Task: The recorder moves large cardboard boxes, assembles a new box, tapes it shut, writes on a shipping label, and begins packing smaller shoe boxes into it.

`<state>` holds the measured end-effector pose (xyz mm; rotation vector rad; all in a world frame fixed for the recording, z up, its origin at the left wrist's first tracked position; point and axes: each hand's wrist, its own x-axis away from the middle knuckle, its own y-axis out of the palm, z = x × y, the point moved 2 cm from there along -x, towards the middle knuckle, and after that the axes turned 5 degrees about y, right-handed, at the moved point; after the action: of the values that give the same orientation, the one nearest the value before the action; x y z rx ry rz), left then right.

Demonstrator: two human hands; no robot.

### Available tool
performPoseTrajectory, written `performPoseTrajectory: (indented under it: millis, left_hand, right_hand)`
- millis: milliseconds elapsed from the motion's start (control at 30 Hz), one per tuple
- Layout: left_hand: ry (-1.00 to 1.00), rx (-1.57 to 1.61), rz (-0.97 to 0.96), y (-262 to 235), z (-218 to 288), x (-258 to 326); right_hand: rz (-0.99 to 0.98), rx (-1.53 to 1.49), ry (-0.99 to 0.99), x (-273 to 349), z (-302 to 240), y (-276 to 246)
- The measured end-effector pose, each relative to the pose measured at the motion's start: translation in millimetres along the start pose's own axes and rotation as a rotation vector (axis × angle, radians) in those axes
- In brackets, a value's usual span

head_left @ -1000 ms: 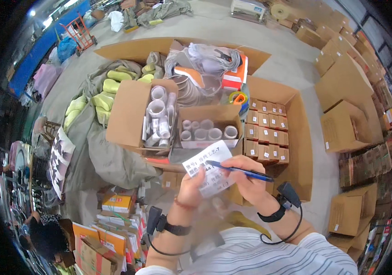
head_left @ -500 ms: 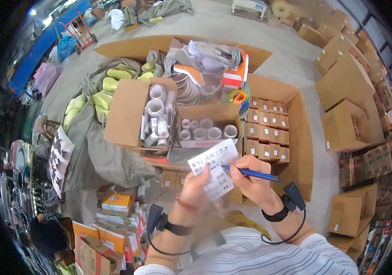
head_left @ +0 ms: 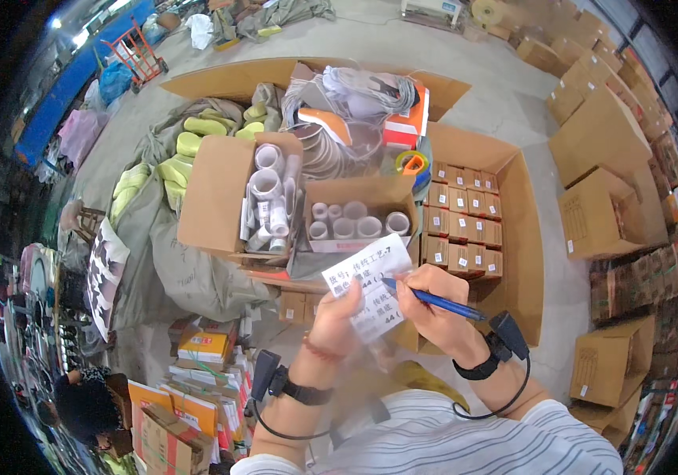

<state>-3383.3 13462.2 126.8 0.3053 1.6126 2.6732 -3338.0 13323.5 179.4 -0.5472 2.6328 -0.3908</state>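
My left hand (head_left: 334, 324) holds up a white printed paper slip (head_left: 369, 289) from below. My right hand (head_left: 434, 305) grips a blue pen (head_left: 432, 300), with its tip resting on the slip. Both wrists wear black bands with a small device and cable. Just beyond the slip sits an open cardboard box of white rolls (head_left: 355, 223), and beside it a larger open box of white rolls and tubes (head_left: 264, 198).
A big open carton (head_left: 513, 237) on the right holds several small brown boxes. Closed cartons (head_left: 608, 206) stack at the far right. Yellow-green items (head_left: 180, 154) lie on grey sacks at left. Orange boxes (head_left: 196, 348) pile at lower left.
The slip and both hands have shifted slightly to the right and lower in view. The pen still rests on the paper.
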Motion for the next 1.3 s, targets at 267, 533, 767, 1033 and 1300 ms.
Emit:
performPoseTrajectory:
  millis: [267,533,767,1033,1300]
  left_hand:
    - [0.022,-0.025,0.009,2.2,1.9,2.1]
    - [0.049,-0.007,-0.005,1.6,7.7,4.2]
    - [0.058,-0.008,-0.01,-8.9,9.3,5.9]
    - [0.104,-0.058,0.26,-83.0,5.8,19.5]
    - [0.338,-0.688,1.004,-241.8,-54.1,128.3]
  right_hand:
    - [0.132,-0.238,-0.015,14.0,7.8,-7.5]
    - [-0.074,0.018,-0.169,10.8,-6.3,-6.0]
    - [-0.101,0.03,-0.123,8.2,-1.1,3.7]
    - [0.096,-0.523,0.626,17.2,66.5,32.0]
    - [-0.068,-0.788,1.737,134.4,216.0,139.1]
